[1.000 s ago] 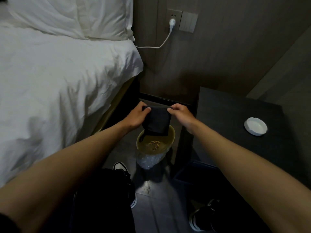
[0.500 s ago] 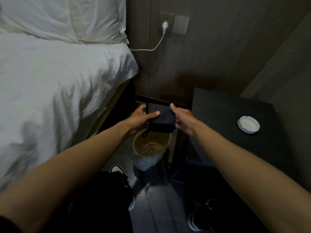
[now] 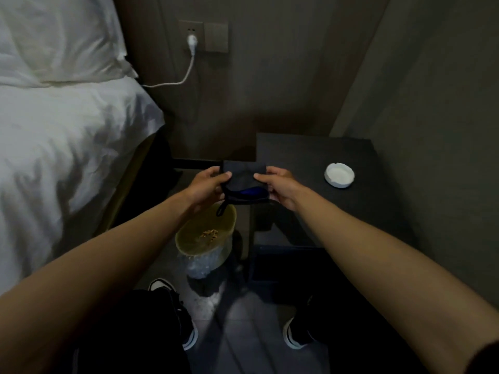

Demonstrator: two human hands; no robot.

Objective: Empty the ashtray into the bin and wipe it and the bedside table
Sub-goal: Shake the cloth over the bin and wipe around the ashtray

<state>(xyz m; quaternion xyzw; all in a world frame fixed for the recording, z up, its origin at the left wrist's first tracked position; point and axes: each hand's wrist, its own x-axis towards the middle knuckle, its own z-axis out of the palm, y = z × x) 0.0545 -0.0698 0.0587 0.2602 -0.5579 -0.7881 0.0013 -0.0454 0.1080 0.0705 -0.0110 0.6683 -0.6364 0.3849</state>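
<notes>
Above the bin [image 3: 206,234], left hand [image 3: 206,184] and right hand [image 3: 279,186] pinch the limp, light cloth [image 3: 244,182] by its side edges; ashtray [image 3: 339,175] looks rigid, breakable: grip its rim.

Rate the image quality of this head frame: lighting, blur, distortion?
Head view: dim overall; the dark cloth and bedside table nearly merge, while the white bedding and ashtray stand out brightly. Slight softness on both hands, left, right. Wide-angle stretch enlarges the forearms at the lower corners.
</notes>
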